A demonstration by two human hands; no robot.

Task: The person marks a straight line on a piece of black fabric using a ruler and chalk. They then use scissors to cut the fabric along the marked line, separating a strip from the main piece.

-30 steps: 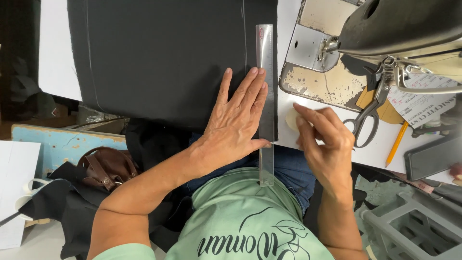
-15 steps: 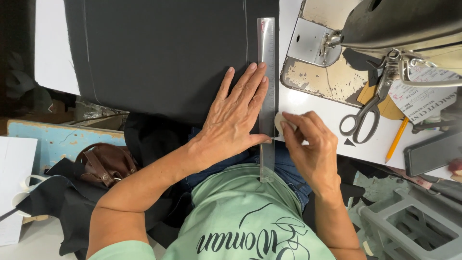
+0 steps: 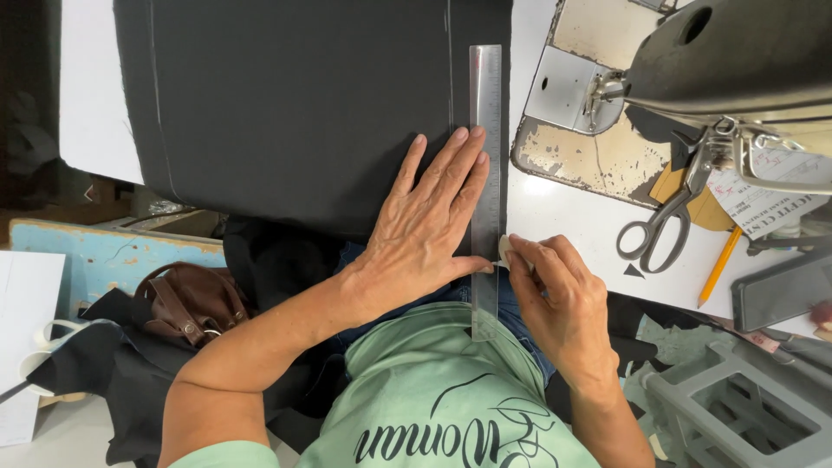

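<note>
Left hand flat and splayed on the black fabric, fingers stretched long, fingertips and thumb pressing onto the steel ruler. Not gripping anything, just pinning down. Ruler thin, straight, brushed metal, lying lengthwise along the cloth's right edge, its near end jutting past the table edge over the mint-green shirt. Fabric matte, smooth, dense, spread wide across the white table, two faint pale lines running up it, one close beside the ruler, one far left.

Right hand curled tight, fingers pinched together on a small pale chalk piece, flat and rounded, its edge touching the ruler's right side near the thumb of the other hand.

To the right, steel scissors with looped handles resting on the white tabletop, blades pointing up toward the sewing machine. Machine bed chipped and worn, cream paint flaking to dark metal, shiny needle plate beside it. Yellow pencil slanted just right of the scissors, a dark flat phone beyond it. Down left, a brown leather bag, glossy and creased, among dark cloth. Lower right, a grey plastic crate.
</note>
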